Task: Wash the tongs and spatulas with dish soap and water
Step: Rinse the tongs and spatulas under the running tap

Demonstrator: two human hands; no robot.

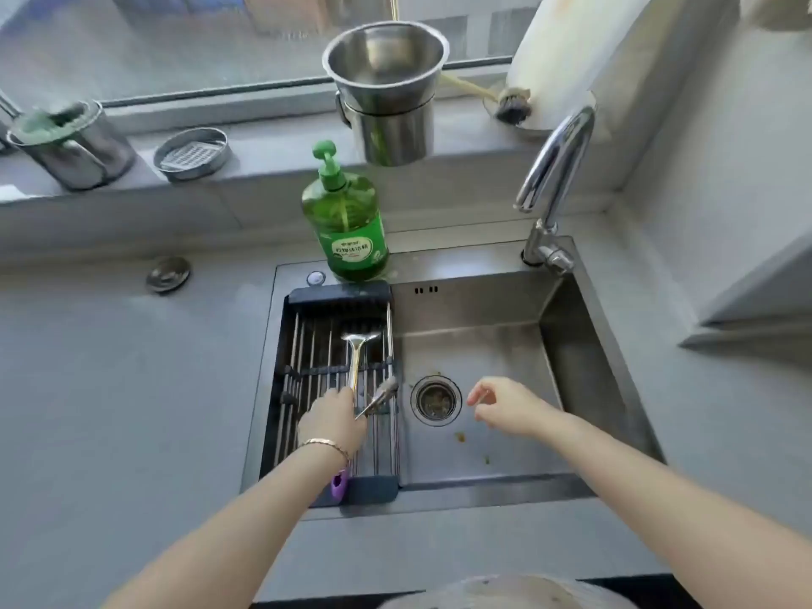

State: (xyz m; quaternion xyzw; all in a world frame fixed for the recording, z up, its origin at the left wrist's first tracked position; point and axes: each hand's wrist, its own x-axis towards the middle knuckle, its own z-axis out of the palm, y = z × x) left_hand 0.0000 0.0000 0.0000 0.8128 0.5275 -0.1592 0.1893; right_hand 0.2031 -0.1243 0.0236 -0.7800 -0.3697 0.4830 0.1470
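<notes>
A steel spatula (357,349) lies on the dark drying rack (338,296) over the left part of the sink (474,318), blade pointing away from me. My left hand (334,421) grips its handle and also holds metal tongs (380,395), whose tips stick out to the right. A purple handle end (339,484) shows under my left wrist. My right hand (505,404) hovers over the sink basin beside the drain (436,400), fingers loosely curled and holding nothing. A green dish soap bottle (347,222) with a pump stands behind the rack.
The faucet (549,182) rises at the sink's back right, no water visible. On the window ledge stand a steel pot (386,94), a small round dish (192,153), a metal cup with a green cloth (70,142) and a brush (512,105). Food scraps dot the basin.
</notes>
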